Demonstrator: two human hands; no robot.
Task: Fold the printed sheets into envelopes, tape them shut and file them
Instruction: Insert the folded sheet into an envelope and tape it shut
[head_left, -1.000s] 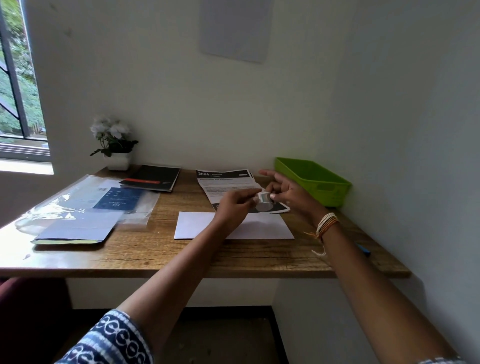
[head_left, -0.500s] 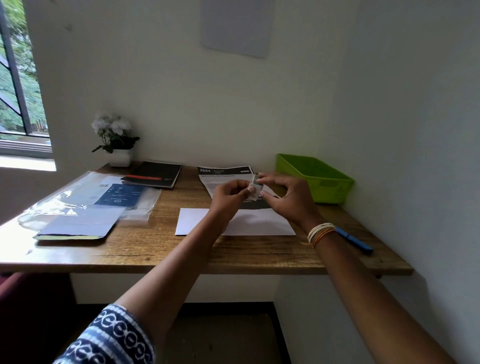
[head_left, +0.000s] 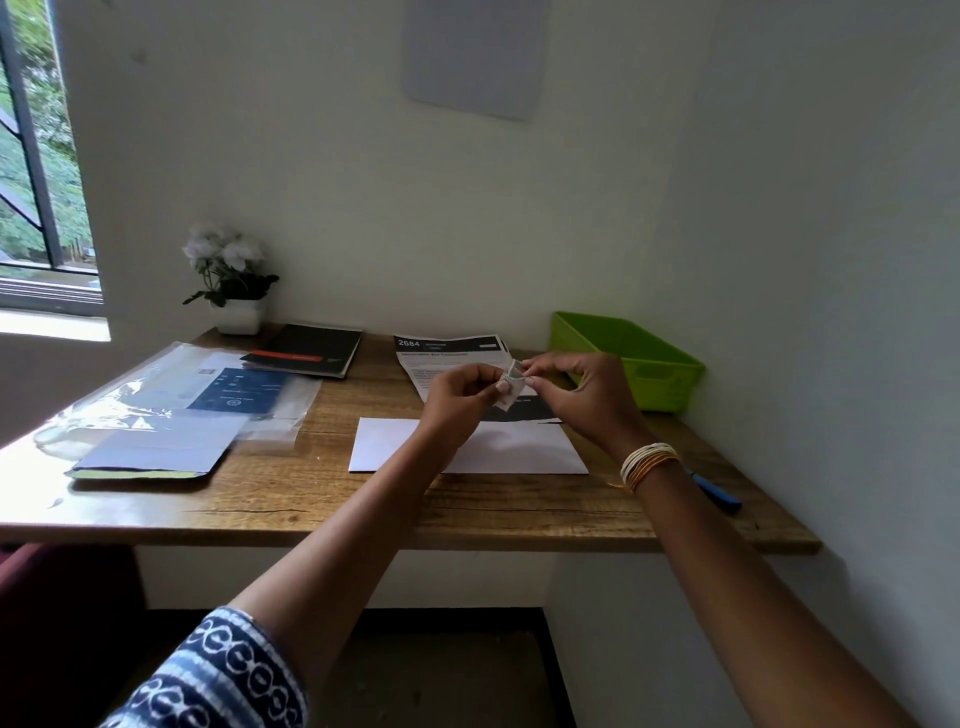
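A white envelope (head_left: 514, 447) lies flat at the middle of the wooden desk (head_left: 311, 499). Behind it sits a stack of printed sheets (head_left: 447, 353) with a black header. Both my hands are raised above these papers. My left hand (head_left: 457, 400) and my right hand (head_left: 587, 389) pinch a small roll of clear tape (head_left: 510, 387) between their fingertips. A green bin (head_left: 634, 358) stands at the back right against the wall.
A blue pen (head_left: 714, 491) lies near the desk's right edge. A black notebook (head_left: 311, 351) and a potted white flower (head_left: 231, 280) sit at the back. Plastic sleeves with a blue card and a grey folder (head_left: 156, 447) cover the left side.
My hands have lifted the tape roll from just above the envelope to higher over the printed sheets, and the right arm has moved off the blue pen.
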